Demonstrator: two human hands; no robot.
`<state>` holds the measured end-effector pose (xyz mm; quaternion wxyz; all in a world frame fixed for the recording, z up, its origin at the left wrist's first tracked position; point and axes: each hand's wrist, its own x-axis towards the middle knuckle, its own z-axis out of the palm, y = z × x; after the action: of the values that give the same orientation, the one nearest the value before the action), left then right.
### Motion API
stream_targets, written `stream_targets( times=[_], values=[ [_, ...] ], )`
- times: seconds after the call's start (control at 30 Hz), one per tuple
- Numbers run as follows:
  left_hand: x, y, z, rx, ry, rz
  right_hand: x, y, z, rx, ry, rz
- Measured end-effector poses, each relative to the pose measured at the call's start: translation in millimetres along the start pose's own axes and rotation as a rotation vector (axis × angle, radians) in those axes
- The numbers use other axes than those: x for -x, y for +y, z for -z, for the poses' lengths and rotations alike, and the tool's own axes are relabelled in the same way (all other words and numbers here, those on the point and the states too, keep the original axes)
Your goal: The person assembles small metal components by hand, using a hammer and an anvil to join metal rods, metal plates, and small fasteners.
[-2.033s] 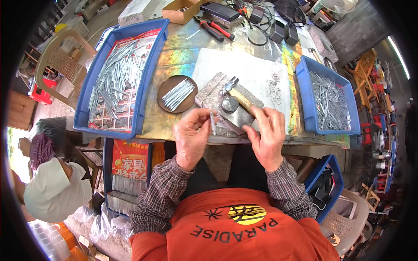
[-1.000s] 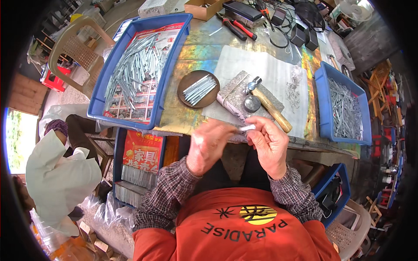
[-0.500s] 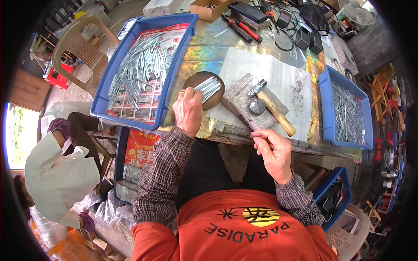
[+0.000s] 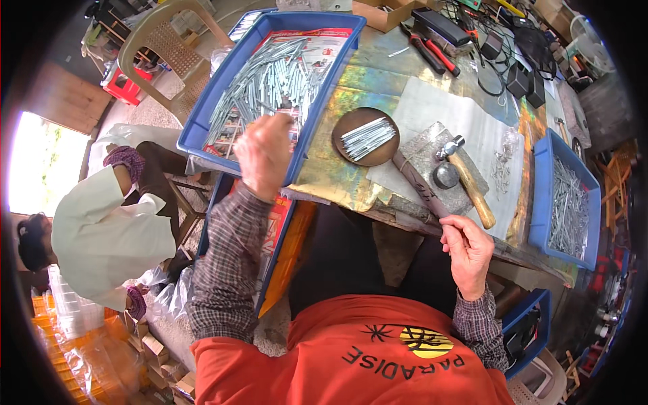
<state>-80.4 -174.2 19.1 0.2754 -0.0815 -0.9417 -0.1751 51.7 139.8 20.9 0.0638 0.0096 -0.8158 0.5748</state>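
Note:
My left hand (image 4: 265, 154) hangs over the near right side of a blue tray (image 4: 297, 173), smeared by motion. Its fingertips are too blurred to tell what, if anything, they hold. Loose thin silver metal rods (image 4: 270, 75) lie in the tray on printed paper. To its right, a round brown dish (image 4: 345, 121) bears a bundle of similar rods (image 4: 368, 138). My right hand (image 4: 468, 253) is closed, thumb and forefinger together at the near end of a long dark strip (image 4: 420, 183) beside a stone block (image 4: 426, 150). Whatever they pinch is hidden.
A ball-peen hammer (image 4: 471, 181) and a small round metal piece (image 4: 445, 175) rest on the block. Another blue tray (image 4: 536, 229) of thin metal pieces stands right. Red-handled pliers (image 4: 432, 50) and cables lie at the back. Another person (image 4: 111, 229) sits at the left.
My left hand has moved from the round dish leftward to over the blue tray. The whole view has shifted. My right hand keeps its pinch near the strip's end.

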Motion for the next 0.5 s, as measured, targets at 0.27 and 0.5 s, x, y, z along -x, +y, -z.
stream_targets(
  times=[0.27,0.5],
  values=[
    [-28,-102,3,-0.338,-0.578,0.329,-1,5,-6,0.048,-0.02,0.03],
    [-42,-119,-15,-0.328,-0.73,0.399,-1,3,-6,0.052,-0.023,0.041]
  ],
)
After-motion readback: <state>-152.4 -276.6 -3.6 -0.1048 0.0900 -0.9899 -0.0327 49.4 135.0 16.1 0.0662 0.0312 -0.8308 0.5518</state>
